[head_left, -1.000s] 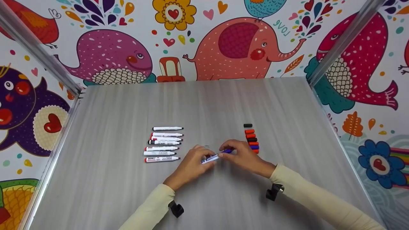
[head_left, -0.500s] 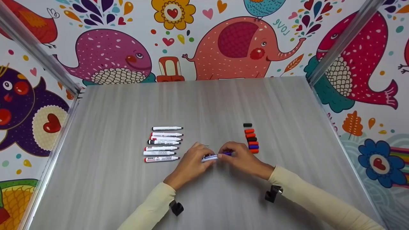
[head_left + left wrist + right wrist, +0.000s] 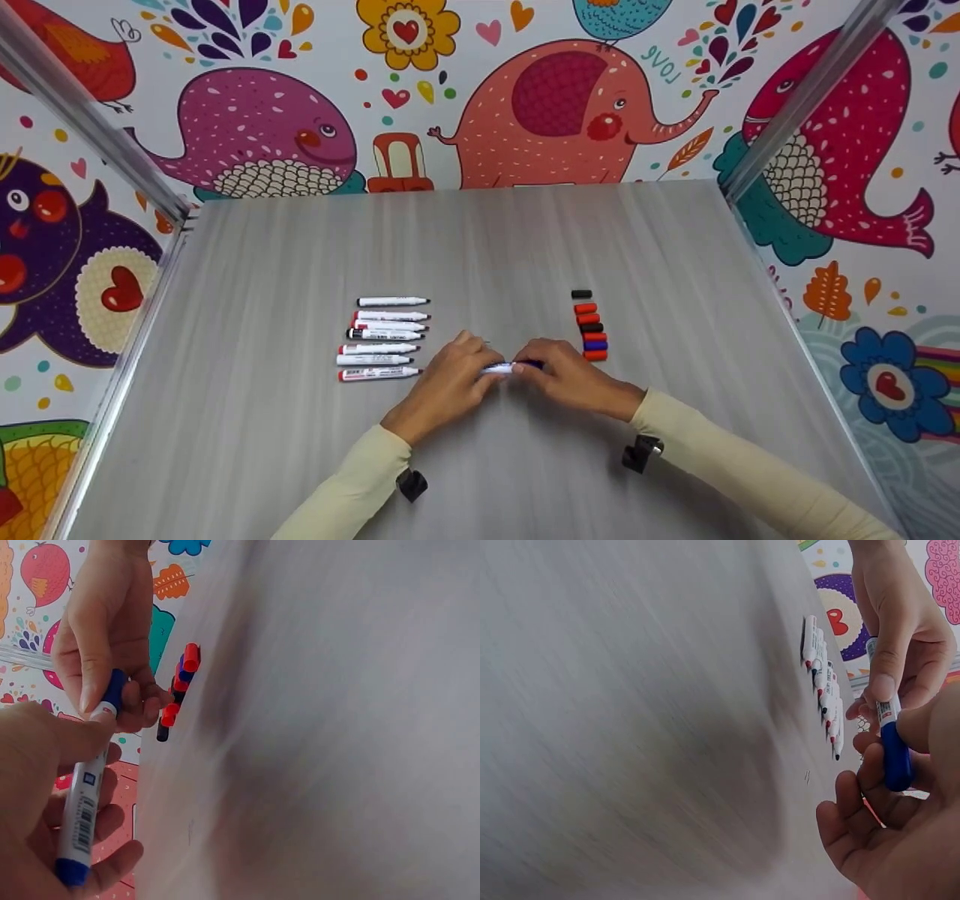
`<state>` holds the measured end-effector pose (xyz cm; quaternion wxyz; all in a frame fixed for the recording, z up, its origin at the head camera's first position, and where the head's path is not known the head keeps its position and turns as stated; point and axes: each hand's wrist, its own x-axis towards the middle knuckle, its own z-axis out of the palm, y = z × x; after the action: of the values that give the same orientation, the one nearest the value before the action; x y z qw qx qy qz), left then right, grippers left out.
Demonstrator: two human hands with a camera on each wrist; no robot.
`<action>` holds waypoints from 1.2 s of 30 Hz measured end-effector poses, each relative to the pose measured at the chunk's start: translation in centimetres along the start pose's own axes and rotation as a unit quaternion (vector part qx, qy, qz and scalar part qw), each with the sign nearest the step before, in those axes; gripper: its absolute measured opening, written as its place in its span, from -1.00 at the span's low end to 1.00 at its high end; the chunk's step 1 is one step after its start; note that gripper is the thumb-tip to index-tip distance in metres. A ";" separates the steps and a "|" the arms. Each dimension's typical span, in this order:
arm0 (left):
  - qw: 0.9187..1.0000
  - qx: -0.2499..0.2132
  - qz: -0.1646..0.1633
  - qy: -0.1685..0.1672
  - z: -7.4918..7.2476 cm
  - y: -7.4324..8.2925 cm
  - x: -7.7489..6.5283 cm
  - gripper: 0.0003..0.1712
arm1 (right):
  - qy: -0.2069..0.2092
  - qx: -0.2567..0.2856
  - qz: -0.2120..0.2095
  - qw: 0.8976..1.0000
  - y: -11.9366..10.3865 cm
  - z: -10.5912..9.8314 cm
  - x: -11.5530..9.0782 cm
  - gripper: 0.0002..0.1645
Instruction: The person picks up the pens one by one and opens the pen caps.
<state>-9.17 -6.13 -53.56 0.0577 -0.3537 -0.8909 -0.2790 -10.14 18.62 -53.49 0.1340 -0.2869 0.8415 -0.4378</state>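
Between both hands is a white marker (image 3: 81,814) with a blue end plug and a blue cap (image 3: 895,757) on its front. The left hand (image 3: 448,382) grips the white barrel, thumb along it. The right hand (image 3: 577,377) pinches the blue cap between thumb and fingers; in the right wrist view its other fingers are loosely curled. Cap and barrel meet in line, with a short white stretch showing between the hands. To the left of the left hand lies a row of uncapped white markers (image 3: 386,336). Beyond the right hand is a column of loose caps (image 3: 591,328).
The loose caps are red, black and blue, with one black cap (image 3: 581,294) set a little apart at the far end. Small dark pen strokes (image 3: 807,777) mark the grey table (image 3: 480,247). Printed cartoon walls (image 3: 555,112) and metal posts (image 3: 810,97) bound the table.
The marker has turned from slanted to nearly level. The right hand has come down slightly and the hands are a little closer, covering more of the marker. The rows of markers and caps stay put.
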 end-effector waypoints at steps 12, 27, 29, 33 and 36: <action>0.999 0.023 0.027 -0.032 -0.8 0.5 0.0 -0.83 | 0.027 -0.032 -0.076 0.996 0.0 -0.1 -0.5 -0.86; 0.977 -0.206 -0.041 -0.037 -2.0 0.6 0.0 -0.80 | 0.096 -0.123 -0.224 0.962 -0.4 0.5 -0.9 -0.91; 0.971 -0.227 -0.052 -0.044 -2.2 0.7 0.0 -0.80 | 0.109 -0.138 -0.237 0.955 -0.5 0.6 -0.9 -0.93; 0.964 -0.250 -0.064 -0.063 -2.5 0.8 0.0 -0.79 | 0.125 -0.154 -0.259 0.945 -0.7 0.8 -1.0 -0.95; 0.956 -0.273 -0.069 -0.081 -2.8 0.4 -0.3 -0.77 | 0.133 -0.168 -0.293 0.932 -0.8 0.7 -1.0 -0.92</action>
<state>-8.97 -7.58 -51.07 -0.1327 -0.3155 -0.8047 -0.4851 -8.71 18.44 -53.27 -0.1634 -0.4778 0.7915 -0.3442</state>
